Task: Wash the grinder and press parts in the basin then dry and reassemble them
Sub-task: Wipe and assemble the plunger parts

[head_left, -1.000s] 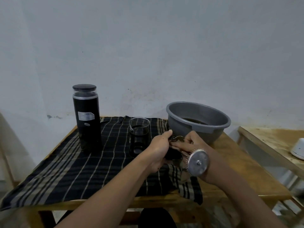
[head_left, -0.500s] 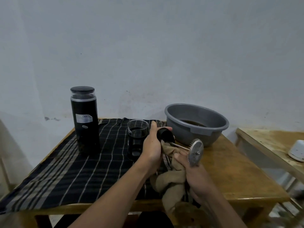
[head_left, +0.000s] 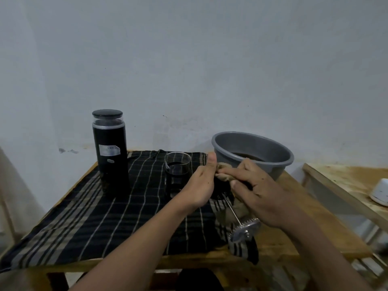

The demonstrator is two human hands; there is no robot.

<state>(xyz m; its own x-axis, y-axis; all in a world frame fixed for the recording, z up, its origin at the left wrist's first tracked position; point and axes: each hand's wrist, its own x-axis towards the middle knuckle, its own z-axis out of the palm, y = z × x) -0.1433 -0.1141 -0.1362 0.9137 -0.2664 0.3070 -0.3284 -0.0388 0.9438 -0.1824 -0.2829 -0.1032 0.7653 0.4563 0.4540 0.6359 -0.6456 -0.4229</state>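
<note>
The left hand (head_left: 201, 184) curls round the black round lid (head_left: 220, 189) of the steel press plunger (head_left: 243, 230), thumb pointing up, holding it over the right edge of the dark checked cloth (head_left: 84, 208). The right hand (head_left: 259, 191) pinches a crumpled tan rag (head_left: 223, 172) against that lid. The plunger's thin rod slants down to its toothed disc. Just behind the hands sits the grey plastic basin (head_left: 228, 143) holding dark water; a clear glass beaker (head_left: 178, 171) and a tall black cylindrical grinder (head_left: 110, 156) stand upright on the cloth, which covers the wooden table (head_left: 294, 208)
</note>
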